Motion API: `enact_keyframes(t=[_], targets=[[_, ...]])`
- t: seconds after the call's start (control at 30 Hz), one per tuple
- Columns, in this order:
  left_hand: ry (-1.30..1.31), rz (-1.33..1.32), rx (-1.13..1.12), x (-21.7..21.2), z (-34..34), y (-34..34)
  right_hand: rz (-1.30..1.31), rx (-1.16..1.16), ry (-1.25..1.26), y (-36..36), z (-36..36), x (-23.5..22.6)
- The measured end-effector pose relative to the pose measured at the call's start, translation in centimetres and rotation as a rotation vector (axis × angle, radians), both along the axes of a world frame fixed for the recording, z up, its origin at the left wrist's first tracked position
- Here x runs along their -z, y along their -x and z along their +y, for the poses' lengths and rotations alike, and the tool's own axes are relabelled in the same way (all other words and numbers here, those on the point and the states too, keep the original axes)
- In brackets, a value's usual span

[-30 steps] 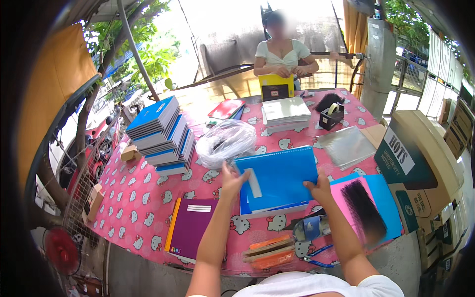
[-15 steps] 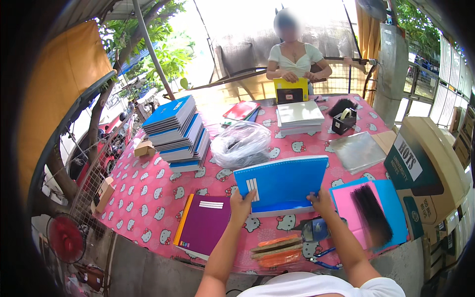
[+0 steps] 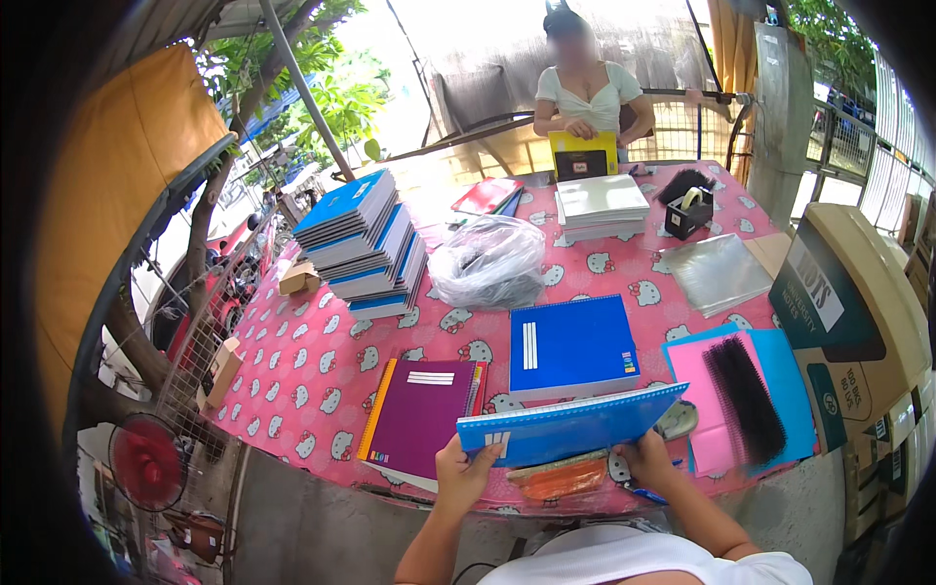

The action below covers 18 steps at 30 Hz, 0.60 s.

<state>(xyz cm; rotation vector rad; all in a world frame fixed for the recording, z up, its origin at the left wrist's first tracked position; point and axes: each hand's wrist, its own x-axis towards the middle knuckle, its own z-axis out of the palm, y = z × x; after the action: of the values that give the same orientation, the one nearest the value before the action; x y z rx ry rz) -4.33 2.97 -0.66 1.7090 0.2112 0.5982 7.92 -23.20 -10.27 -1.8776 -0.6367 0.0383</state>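
Observation:
My left hand [image 3: 464, 475] grips the lower left corner of a light blue notebook [image 3: 575, 429]. At its lower right corner, my right hand [image 3: 647, 462] grips the same notebook. It is held tilted above the near table edge, top edge raised. Just beyond it a darker blue notebook [image 3: 573, 341] with white label lines lies flat, apparently on others. To the left sits a purple notebook [image 3: 421, 409] on a small pile with orange and red edges. Below the held notebook, an orange bundle [image 3: 561, 480] is partly covered. A blue-handled tool [image 3: 639, 493] is mostly hidden by my right hand.
Stacked blue notebooks [image 3: 366, 249] stand at left, beside a clear plastic bag [image 3: 487, 261]. Black spiral coils [image 3: 746, 402] lie on pink and blue sheets. A tape dispenser [image 3: 689, 213], clear sleeves [image 3: 717, 273] and a large carton [image 3: 848, 312] are at right. Opposite, a person holds a yellow folder [image 3: 597, 146].
Both hands have drawn the light blue notebook toward me and tipped it flatter. The darker blue notebook beyond it now shows. The view has shifted slightly.

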Motion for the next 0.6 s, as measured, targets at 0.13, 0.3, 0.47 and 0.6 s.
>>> enact_keyframes(t=[0.13,0.3,0.47,0.6], targets=[[0.017,-0.020,-0.026,1.9,-0.5,0.8,0.029,0.008,-0.001,0.5,-0.4,0.6],[0.100,0.048,-0.142,7.4,-1.3,2.5,0.042,-0.037,0.107,0.9,-1.4,2.0],[0.243,-0.046,-0.210,12.7,-4.4,2.7,0.095,-0.074,-0.106,0.9,-0.9,2.4],[0.164,0.048,-0.045,12.2,-0.7,-0.1,0.031,-0.055,-0.143,2.4,0.3,3.7]])
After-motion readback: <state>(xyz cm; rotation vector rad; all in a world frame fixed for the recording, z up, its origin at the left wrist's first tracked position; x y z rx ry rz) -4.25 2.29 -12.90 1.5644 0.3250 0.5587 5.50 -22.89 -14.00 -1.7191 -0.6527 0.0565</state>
